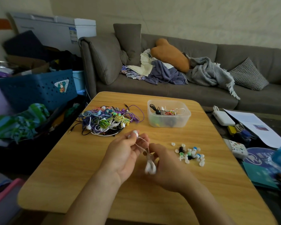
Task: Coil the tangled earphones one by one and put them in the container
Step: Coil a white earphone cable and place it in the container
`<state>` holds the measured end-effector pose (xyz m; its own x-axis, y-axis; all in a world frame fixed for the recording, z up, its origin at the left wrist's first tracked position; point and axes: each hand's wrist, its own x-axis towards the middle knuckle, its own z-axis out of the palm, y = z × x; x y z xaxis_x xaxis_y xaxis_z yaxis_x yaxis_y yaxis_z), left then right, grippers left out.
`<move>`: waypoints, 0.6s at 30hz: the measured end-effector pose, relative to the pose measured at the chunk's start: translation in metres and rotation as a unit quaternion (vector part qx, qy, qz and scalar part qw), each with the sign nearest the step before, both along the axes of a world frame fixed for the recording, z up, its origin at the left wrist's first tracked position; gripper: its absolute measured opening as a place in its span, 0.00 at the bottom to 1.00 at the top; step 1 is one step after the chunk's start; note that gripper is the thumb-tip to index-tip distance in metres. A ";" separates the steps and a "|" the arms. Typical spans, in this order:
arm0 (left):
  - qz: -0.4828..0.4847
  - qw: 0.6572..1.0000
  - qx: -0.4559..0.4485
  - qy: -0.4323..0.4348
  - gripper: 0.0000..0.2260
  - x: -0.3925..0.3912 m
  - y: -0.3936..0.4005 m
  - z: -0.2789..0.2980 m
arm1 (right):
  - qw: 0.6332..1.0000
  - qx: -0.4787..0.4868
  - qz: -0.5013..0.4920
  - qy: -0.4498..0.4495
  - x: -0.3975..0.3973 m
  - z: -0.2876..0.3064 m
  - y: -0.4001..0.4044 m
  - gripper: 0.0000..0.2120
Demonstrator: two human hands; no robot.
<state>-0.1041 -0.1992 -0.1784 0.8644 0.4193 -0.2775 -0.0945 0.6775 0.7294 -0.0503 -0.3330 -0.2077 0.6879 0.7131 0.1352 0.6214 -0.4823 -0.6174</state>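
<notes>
My left hand (125, 153) pinches the earbud end of a white earphone (150, 167) above the middle of the wooden table (88, 168). My right hand (164, 166) grips the same white cable lower down, where it hangs in a blurred bundle between both hands. A tangled pile of coloured earphones (107, 120) lies at the table's back left. The clear plastic container (185, 117) stands at the back right and holds several coiled earphones.
Loose ear tips (190, 154) in several colours are scattered right of my hands. A grey sofa (201, 90) with pillows and blankets runs behind the table. A blue basket (36, 90) and clutter stand left; papers and chargers (224, 117) lie right.
</notes>
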 end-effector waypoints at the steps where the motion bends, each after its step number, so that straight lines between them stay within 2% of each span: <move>1: 0.004 1.000 0.004 0.006 0.05 0.000 0.000 0.000 | 1.000 0.024 -0.015 0.010 -0.001 -0.002 0.004 0.17; 4: 0.035 0.994 0.087 0.053 0.07 0.001 0.001 -0.001 | 0.980 0.128 -0.090 0.119 -0.005 -0.001 0.012 0.18; 6: 0.027 0.992 0.105 0.071 0.08 0.001 0.003 -0.002 | 0.952 0.212 -0.106 0.193 -0.006 0.007 0.013 0.14; 10: -0.051 0.992 0.097 0.066 0.12 0.000 0.003 0.004 | 0.910 0.319 -0.142 0.225 0.004 0.019 0.009 0.09; 14: -0.072 0.990 0.099 0.071 0.08 0.007 0.009 0.009 | 0.894 0.345 -0.162 0.236 0.037 0.044 0.006 0.07; 18: -0.073 0.970 0.215 0.088 0.09 0.013 0.024 0.012 | 0.914 0.291 -0.212 0.189 0.096 0.082 0.010 0.06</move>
<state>-0.0908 -0.1754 -0.1666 0.8785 0.4056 -0.2523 0.1302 0.3048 0.9435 0.0456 -0.3231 -0.1253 0.9617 0.2544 0.1021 0.1441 -0.1525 -0.9777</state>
